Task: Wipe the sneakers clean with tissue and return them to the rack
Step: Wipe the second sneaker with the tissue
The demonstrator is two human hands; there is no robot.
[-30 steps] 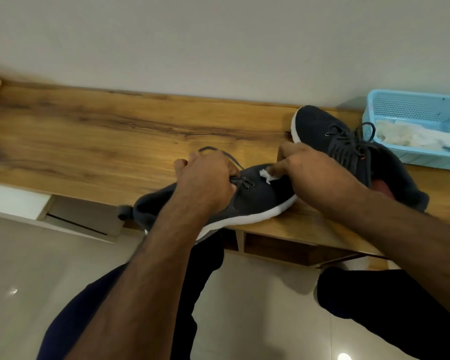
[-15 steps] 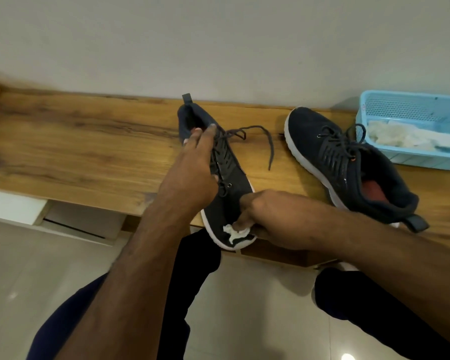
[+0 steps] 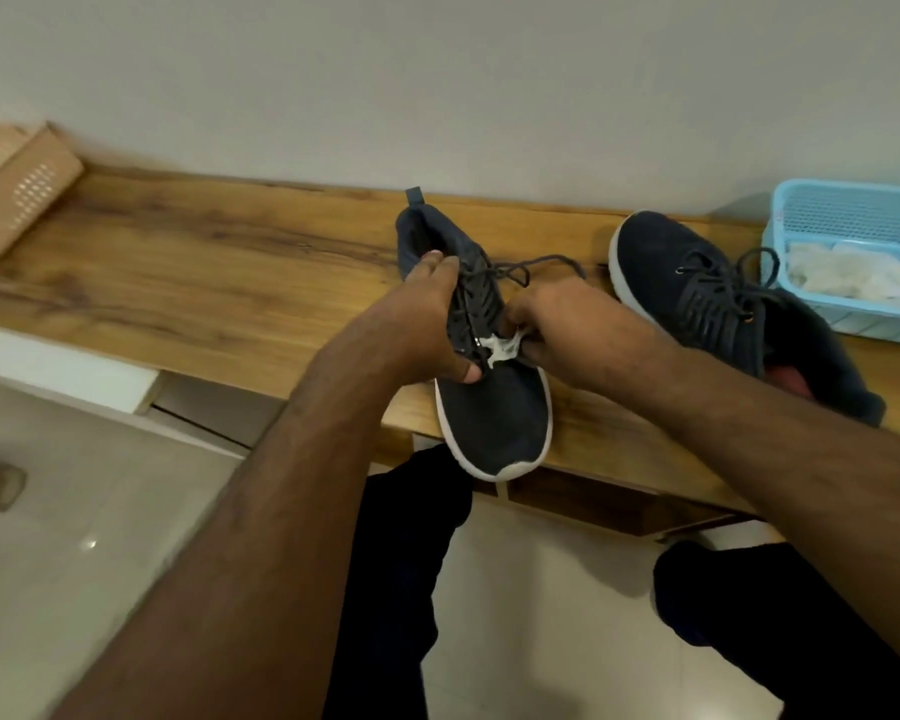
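Wiping is midway — left hand (image 3: 432, 324) grips the near sneaker (image 3: 494, 407), right hand (image 3: 557, 324) pinches tissue (image 3: 502, 348) — the second sneaker (image 3: 697, 288) and racking remain.

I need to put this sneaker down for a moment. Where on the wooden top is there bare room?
The widest bare stretch of the wooden top lies between the woven basket and the held sneaker. To the right it is crowded: the second sneaker lies close against the blue basket, leaving only a narrow front strip.
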